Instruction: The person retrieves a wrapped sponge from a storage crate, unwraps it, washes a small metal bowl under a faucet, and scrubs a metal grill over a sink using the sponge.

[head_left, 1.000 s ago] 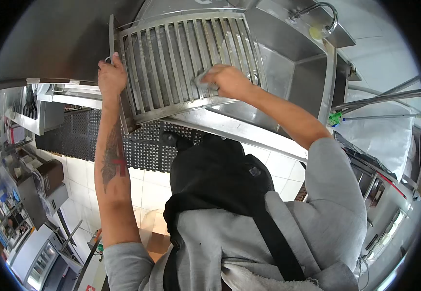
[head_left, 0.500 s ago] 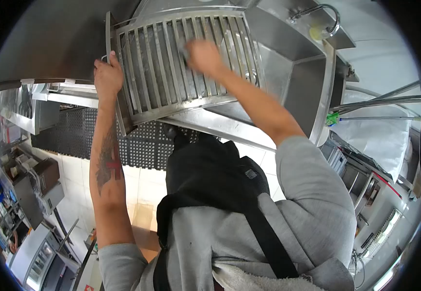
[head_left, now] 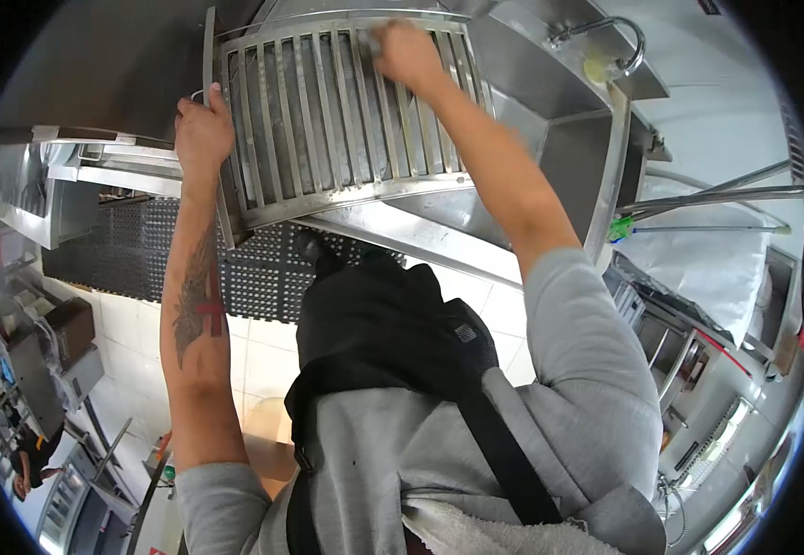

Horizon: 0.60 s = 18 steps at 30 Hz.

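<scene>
shifted farther up a slatted steel rack, the right hand clutches a blurred grey pad while the left hand grips the rack's side.

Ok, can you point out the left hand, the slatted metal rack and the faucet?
Left hand point(head_left: 204, 139), head view: back of the hand.
Slatted metal rack point(head_left: 356, 194), head view: near rail.
Faucet point(head_left: 641, 44), head view: curved spout.

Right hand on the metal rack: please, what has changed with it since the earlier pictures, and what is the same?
The right hand has moved away from the body, from the rack's near edge to its far edge, with the grey pad. Another person has come into view. The left hand still holds the side of the metal rack.
</scene>
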Each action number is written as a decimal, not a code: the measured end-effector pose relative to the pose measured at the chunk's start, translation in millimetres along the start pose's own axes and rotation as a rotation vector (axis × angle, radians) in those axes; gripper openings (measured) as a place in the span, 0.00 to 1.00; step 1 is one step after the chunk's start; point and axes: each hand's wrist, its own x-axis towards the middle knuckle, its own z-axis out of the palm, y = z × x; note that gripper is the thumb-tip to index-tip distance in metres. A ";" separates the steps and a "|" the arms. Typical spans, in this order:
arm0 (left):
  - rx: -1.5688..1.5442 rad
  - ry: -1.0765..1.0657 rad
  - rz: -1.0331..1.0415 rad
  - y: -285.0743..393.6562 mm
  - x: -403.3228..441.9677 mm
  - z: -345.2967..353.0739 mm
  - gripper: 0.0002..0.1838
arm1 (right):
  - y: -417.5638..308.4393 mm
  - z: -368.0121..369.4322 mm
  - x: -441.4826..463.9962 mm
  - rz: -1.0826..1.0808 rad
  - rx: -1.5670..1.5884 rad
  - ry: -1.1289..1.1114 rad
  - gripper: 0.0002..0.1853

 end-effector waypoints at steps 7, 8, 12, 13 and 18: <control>0.027 -0.003 -0.021 3.8 -4.0 -2.7 0.36 | -45.0 -4.3 -155.3 0.039 0.192 -0.224 0.27; 0.028 -0.005 -0.022 3.2 -1.6 -1.5 0.36 | -37.1 4.0 -134.1 0.091 0.153 -0.184 0.29; 0.085 0.052 0.066 -19.0 7.8 10.7 0.35 | 12.3 41.8 19.4 0.148 -0.037 0.132 0.20; 0.110 0.072 0.110 -22.4 7.4 14.3 0.35 | 11.3 45.2 31.9 0.257 0.019 0.034 0.21; 0.072 0.106 0.047 -6.3 4.2 5.8 0.34 | -39.4 15.1 -121.7 0.078 0.231 0.071 0.21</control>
